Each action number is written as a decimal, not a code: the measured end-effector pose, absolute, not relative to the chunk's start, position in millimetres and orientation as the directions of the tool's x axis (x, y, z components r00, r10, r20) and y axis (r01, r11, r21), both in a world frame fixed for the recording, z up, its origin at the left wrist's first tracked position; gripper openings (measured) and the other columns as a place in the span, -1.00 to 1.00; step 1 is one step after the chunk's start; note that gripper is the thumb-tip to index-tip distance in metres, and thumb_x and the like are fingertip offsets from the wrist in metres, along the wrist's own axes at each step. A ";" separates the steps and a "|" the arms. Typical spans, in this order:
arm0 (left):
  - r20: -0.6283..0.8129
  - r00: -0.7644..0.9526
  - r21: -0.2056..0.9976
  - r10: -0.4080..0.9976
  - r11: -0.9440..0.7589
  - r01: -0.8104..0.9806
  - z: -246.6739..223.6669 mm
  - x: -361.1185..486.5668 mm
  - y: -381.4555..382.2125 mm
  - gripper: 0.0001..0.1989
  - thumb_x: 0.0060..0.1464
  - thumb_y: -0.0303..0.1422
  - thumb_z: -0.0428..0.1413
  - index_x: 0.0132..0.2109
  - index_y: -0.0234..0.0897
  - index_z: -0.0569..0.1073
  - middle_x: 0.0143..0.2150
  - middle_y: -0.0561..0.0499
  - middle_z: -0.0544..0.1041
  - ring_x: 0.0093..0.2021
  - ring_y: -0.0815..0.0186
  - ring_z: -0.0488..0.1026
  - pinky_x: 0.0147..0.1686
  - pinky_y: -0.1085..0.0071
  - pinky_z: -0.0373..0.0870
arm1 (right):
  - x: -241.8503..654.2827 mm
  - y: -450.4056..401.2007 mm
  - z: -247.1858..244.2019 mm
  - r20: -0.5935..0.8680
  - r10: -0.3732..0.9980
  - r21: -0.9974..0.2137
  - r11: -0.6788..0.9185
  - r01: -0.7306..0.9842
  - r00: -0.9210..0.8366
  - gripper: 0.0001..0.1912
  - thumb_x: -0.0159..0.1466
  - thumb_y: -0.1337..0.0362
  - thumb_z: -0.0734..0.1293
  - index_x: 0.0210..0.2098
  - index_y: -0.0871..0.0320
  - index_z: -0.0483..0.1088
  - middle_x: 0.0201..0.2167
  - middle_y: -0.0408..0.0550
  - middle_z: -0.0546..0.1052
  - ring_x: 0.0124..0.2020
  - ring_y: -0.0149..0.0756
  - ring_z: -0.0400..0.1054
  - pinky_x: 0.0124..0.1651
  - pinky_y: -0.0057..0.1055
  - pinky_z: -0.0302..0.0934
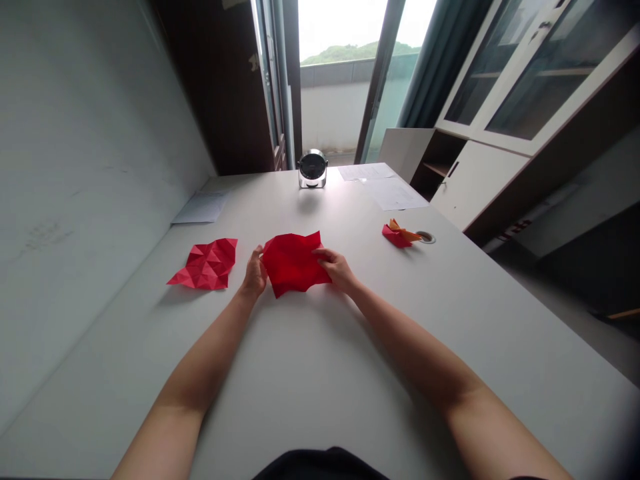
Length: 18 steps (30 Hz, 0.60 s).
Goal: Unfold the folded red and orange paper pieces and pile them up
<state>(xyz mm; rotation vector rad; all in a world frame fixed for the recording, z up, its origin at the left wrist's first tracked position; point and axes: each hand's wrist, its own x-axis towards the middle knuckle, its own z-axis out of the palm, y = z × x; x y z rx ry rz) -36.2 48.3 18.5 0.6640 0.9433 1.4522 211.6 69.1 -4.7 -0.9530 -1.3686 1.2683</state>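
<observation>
A bright red sheet of paper (295, 265) with wavy edges is held up over the middle of the white table (310, 360). My left hand (255, 272) grips its left edge, and part of those fingers is hidden. At the right edge, my right hand (336, 265) pinches the sheet between thumb and fingers. To the left lies a creased pinkish-red paper (207, 265), apart from my left hand. Folded red and orange paper pieces (399, 235) rest on the table to the right of my right hand.
A round black device on a stand (313, 168) sits at the table's far edge. White papers (393, 193) lie at the back right, another sheet (201, 207) at the back left. A round metal-rimmed table hole (427, 237) adjoins the folded pieces. A wall borders the left side.
</observation>
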 end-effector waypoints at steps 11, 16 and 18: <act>0.048 -0.248 0.955 0.967 -0.117 -0.272 15.1 -33.2 53.0 -0.66 -0.04 -0.28 0.31 -0.11 -0.29 0.52 -0.21 -0.07 0.60 -0.24 0.23 0.55 -0.18 0.31 0.50 | 209.6 64.8 -1.6 0.103 0.972 -0.988 0.076 -0.134 -0.211 -0.62 0.15 0.19 0.34 -0.04 0.10 0.51 -0.08 -0.03 0.60 -0.34 -0.33 0.42 -0.38 -0.45 0.32; 0.156 -0.371 0.980 0.915 -0.190 -0.056 64.3 -120.3 58.0 -0.73 0.03 -0.32 0.25 -0.10 -0.29 0.51 -0.26 -0.03 0.59 -0.25 0.21 0.56 -0.20 0.29 0.53 | 205.6 55.5 4.1 0.089 0.952 -0.988 0.047 -0.147 -0.291 -0.60 0.20 0.12 0.34 0.01 0.09 0.45 0.03 0.04 0.58 -0.64 -0.55 0.18 -0.63 -0.50 0.08; 0.054 -0.341 0.997 0.938 -0.071 -0.037 80.8 -178.9 58.5 -0.73 0.04 -0.38 0.23 -0.08 -0.35 0.49 -0.32 -0.02 0.57 -0.34 0.25 0.54 -0.26 0.30 0.53 | 202.1 53.7 3.6 0.100 0.948 -0.988 0.058 -0.145 -0.302 -0.60 0.20 0.12 0.34 0.00 0.10 0.45 0.07 0.06 0.55 -0.61 -0.53 0.26 -0.62 -0.51 0.09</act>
